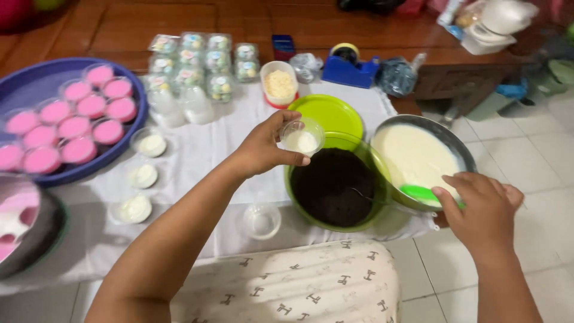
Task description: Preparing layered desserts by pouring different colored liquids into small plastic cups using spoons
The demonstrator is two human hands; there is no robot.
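The left hand (266, 146) pinches a small clear plastic cup (302, 137) with a layer of white cream in its bottom, fingers wrapped round its wall, holding it above the far rim of a round green plastic bowl (293, 197) filled with dark crumbs. The right hand (481, 209) closes on the green handle of a spoon (421, 193) that dips into a metal pan of pale cream (412, 152), which stands at the right edge of the white cloth (203, 173), touching the green bowl. Behind the bowl lies a flat lime-green lid (329, 113). Near the cloth's front edge stands an empty clear cup (261, 221); towards its left side three filled cups of white cream (143, 176) sit in a loose line. At the left edge a large blue round tray (36, 81) carries many cups of pink pudding (75, 116).
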